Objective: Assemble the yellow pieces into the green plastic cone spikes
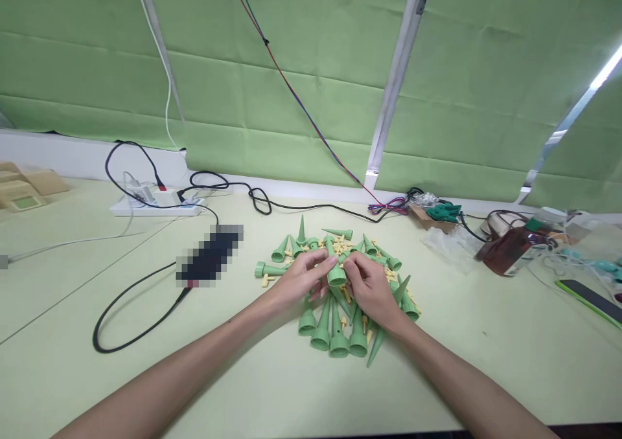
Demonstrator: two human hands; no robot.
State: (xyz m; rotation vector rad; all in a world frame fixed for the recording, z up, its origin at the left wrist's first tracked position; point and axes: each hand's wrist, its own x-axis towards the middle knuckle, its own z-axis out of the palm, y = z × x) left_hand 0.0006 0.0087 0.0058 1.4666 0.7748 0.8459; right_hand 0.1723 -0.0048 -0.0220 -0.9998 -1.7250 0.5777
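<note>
My left hand (311, 272) holds a green plastic watering spike (335, 274) between thumb and fingers, its wide round end turned toward me. Close against the spike's right side, my right hand (371, 286) has thumb and forefinger pinched together; what lies between them is too small and hidden to name. Both hands are over a pile of the same green cones, such as one spike (339, 343) lying in front with its open end toward me. Small yellow plastic valves (265, 280) are scattered among them. The hands cover the middle of the pile.
A dark pixelated device (208, 258) with a black cable lies to the left. Behind it stands a white power strip (158, 207). At right are a bottle of dark red liquid (510, 250), clear plastic bags (449, 248) and a green-edged phone (593, 302).
</note>
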